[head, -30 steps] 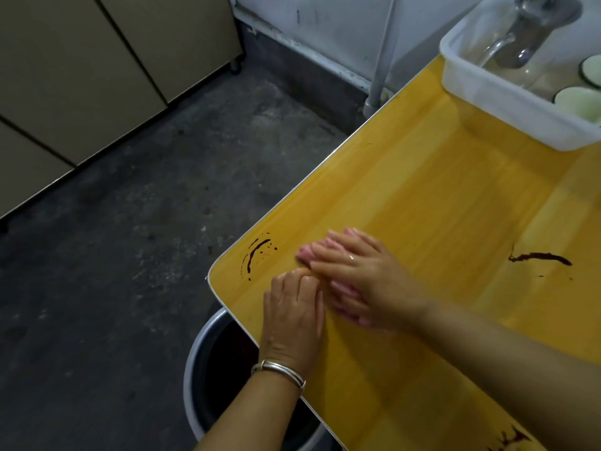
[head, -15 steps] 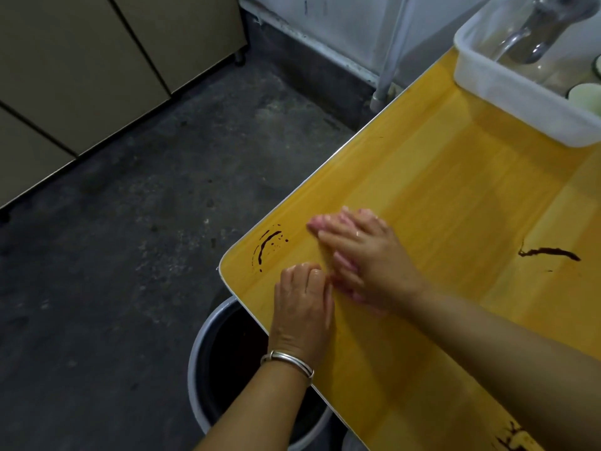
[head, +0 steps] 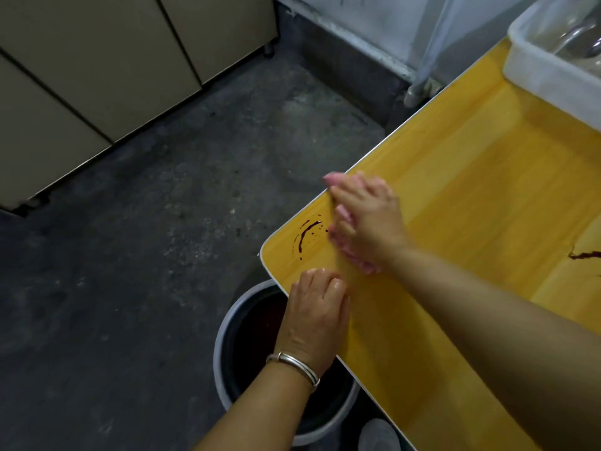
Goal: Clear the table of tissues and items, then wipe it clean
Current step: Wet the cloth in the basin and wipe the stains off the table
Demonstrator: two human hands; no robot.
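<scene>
A yellow table has a dark red stain near its left corner and another stain at the right edge of view. My right hand presses flat on a pink cloth beside the corner stain; the cloth sticks out past my fingertips at the table's far-left edge. My left hand rests with straight fingers on the table's near edge, a silver bangle on its wrist, holding nothing.
A grey bucket with dark liquid stands on the floor under the table corner. A white plastic tub holding metal ware sits at the table's far right. Beige cabinets and a pipe line the walls.
My right hand has slid the pink cloth away from me to the table's far-left edge, past the corner stain. My left hand stayed at the near edge.
</scene>
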